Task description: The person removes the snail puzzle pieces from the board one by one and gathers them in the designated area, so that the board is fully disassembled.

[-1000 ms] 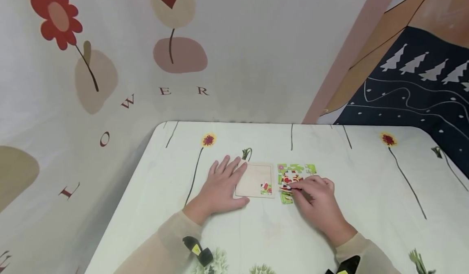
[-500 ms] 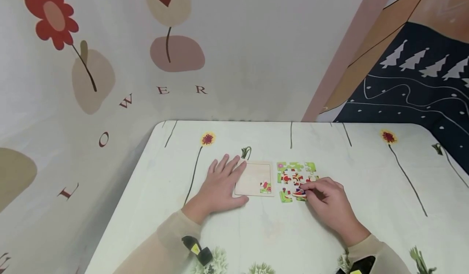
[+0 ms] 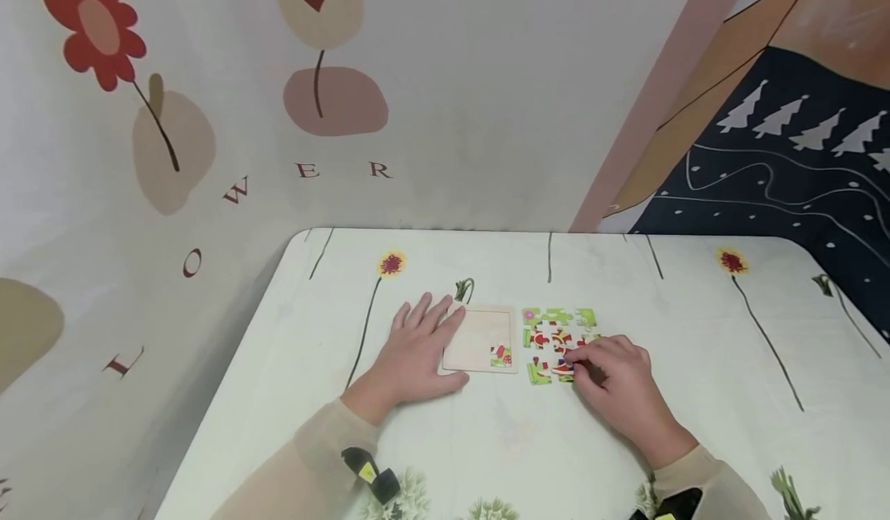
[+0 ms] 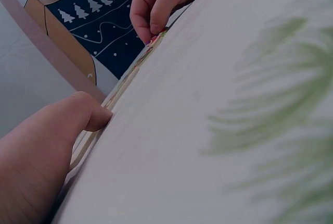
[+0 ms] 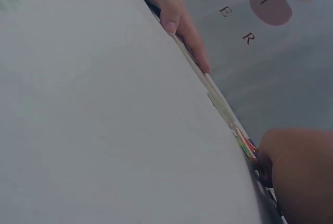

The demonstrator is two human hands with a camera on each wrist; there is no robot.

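Observation:
My left hand [image 3: 417, 354] lies with spread fingers on the left edge of a square wooden puzzle tray [image 3: 480, 327]. One printed jigsaw piece [image 3: 501, 355] sits in the tray's lower right corner. To the right of the tray, my right hand [image 3: 619, 381] pinches a red, white and blue jigsaw piece [image 3: 561, 368] between thumb and index finger, low over the other loose pieces [image 3: 558, 316]. Those pieces lie in loose rows, partly hidden by the hand. From the left wrist view, the left thumb [image 4: 96, 117] presses near the tray's edge.
The table [image 3: 487, 435] has a white cloth printed with flowers and stems. Behind it hangs a pale curtain [image 3: 473, 118] with flower prints and letters. A dark fabric with white trees [image 3: 786, 172] hangs at the right.
My right hand has moved right and slightly nearer with the pinched jigsaw piece, uncovering more of the loose pieces. The left hand has stayed on the tray.

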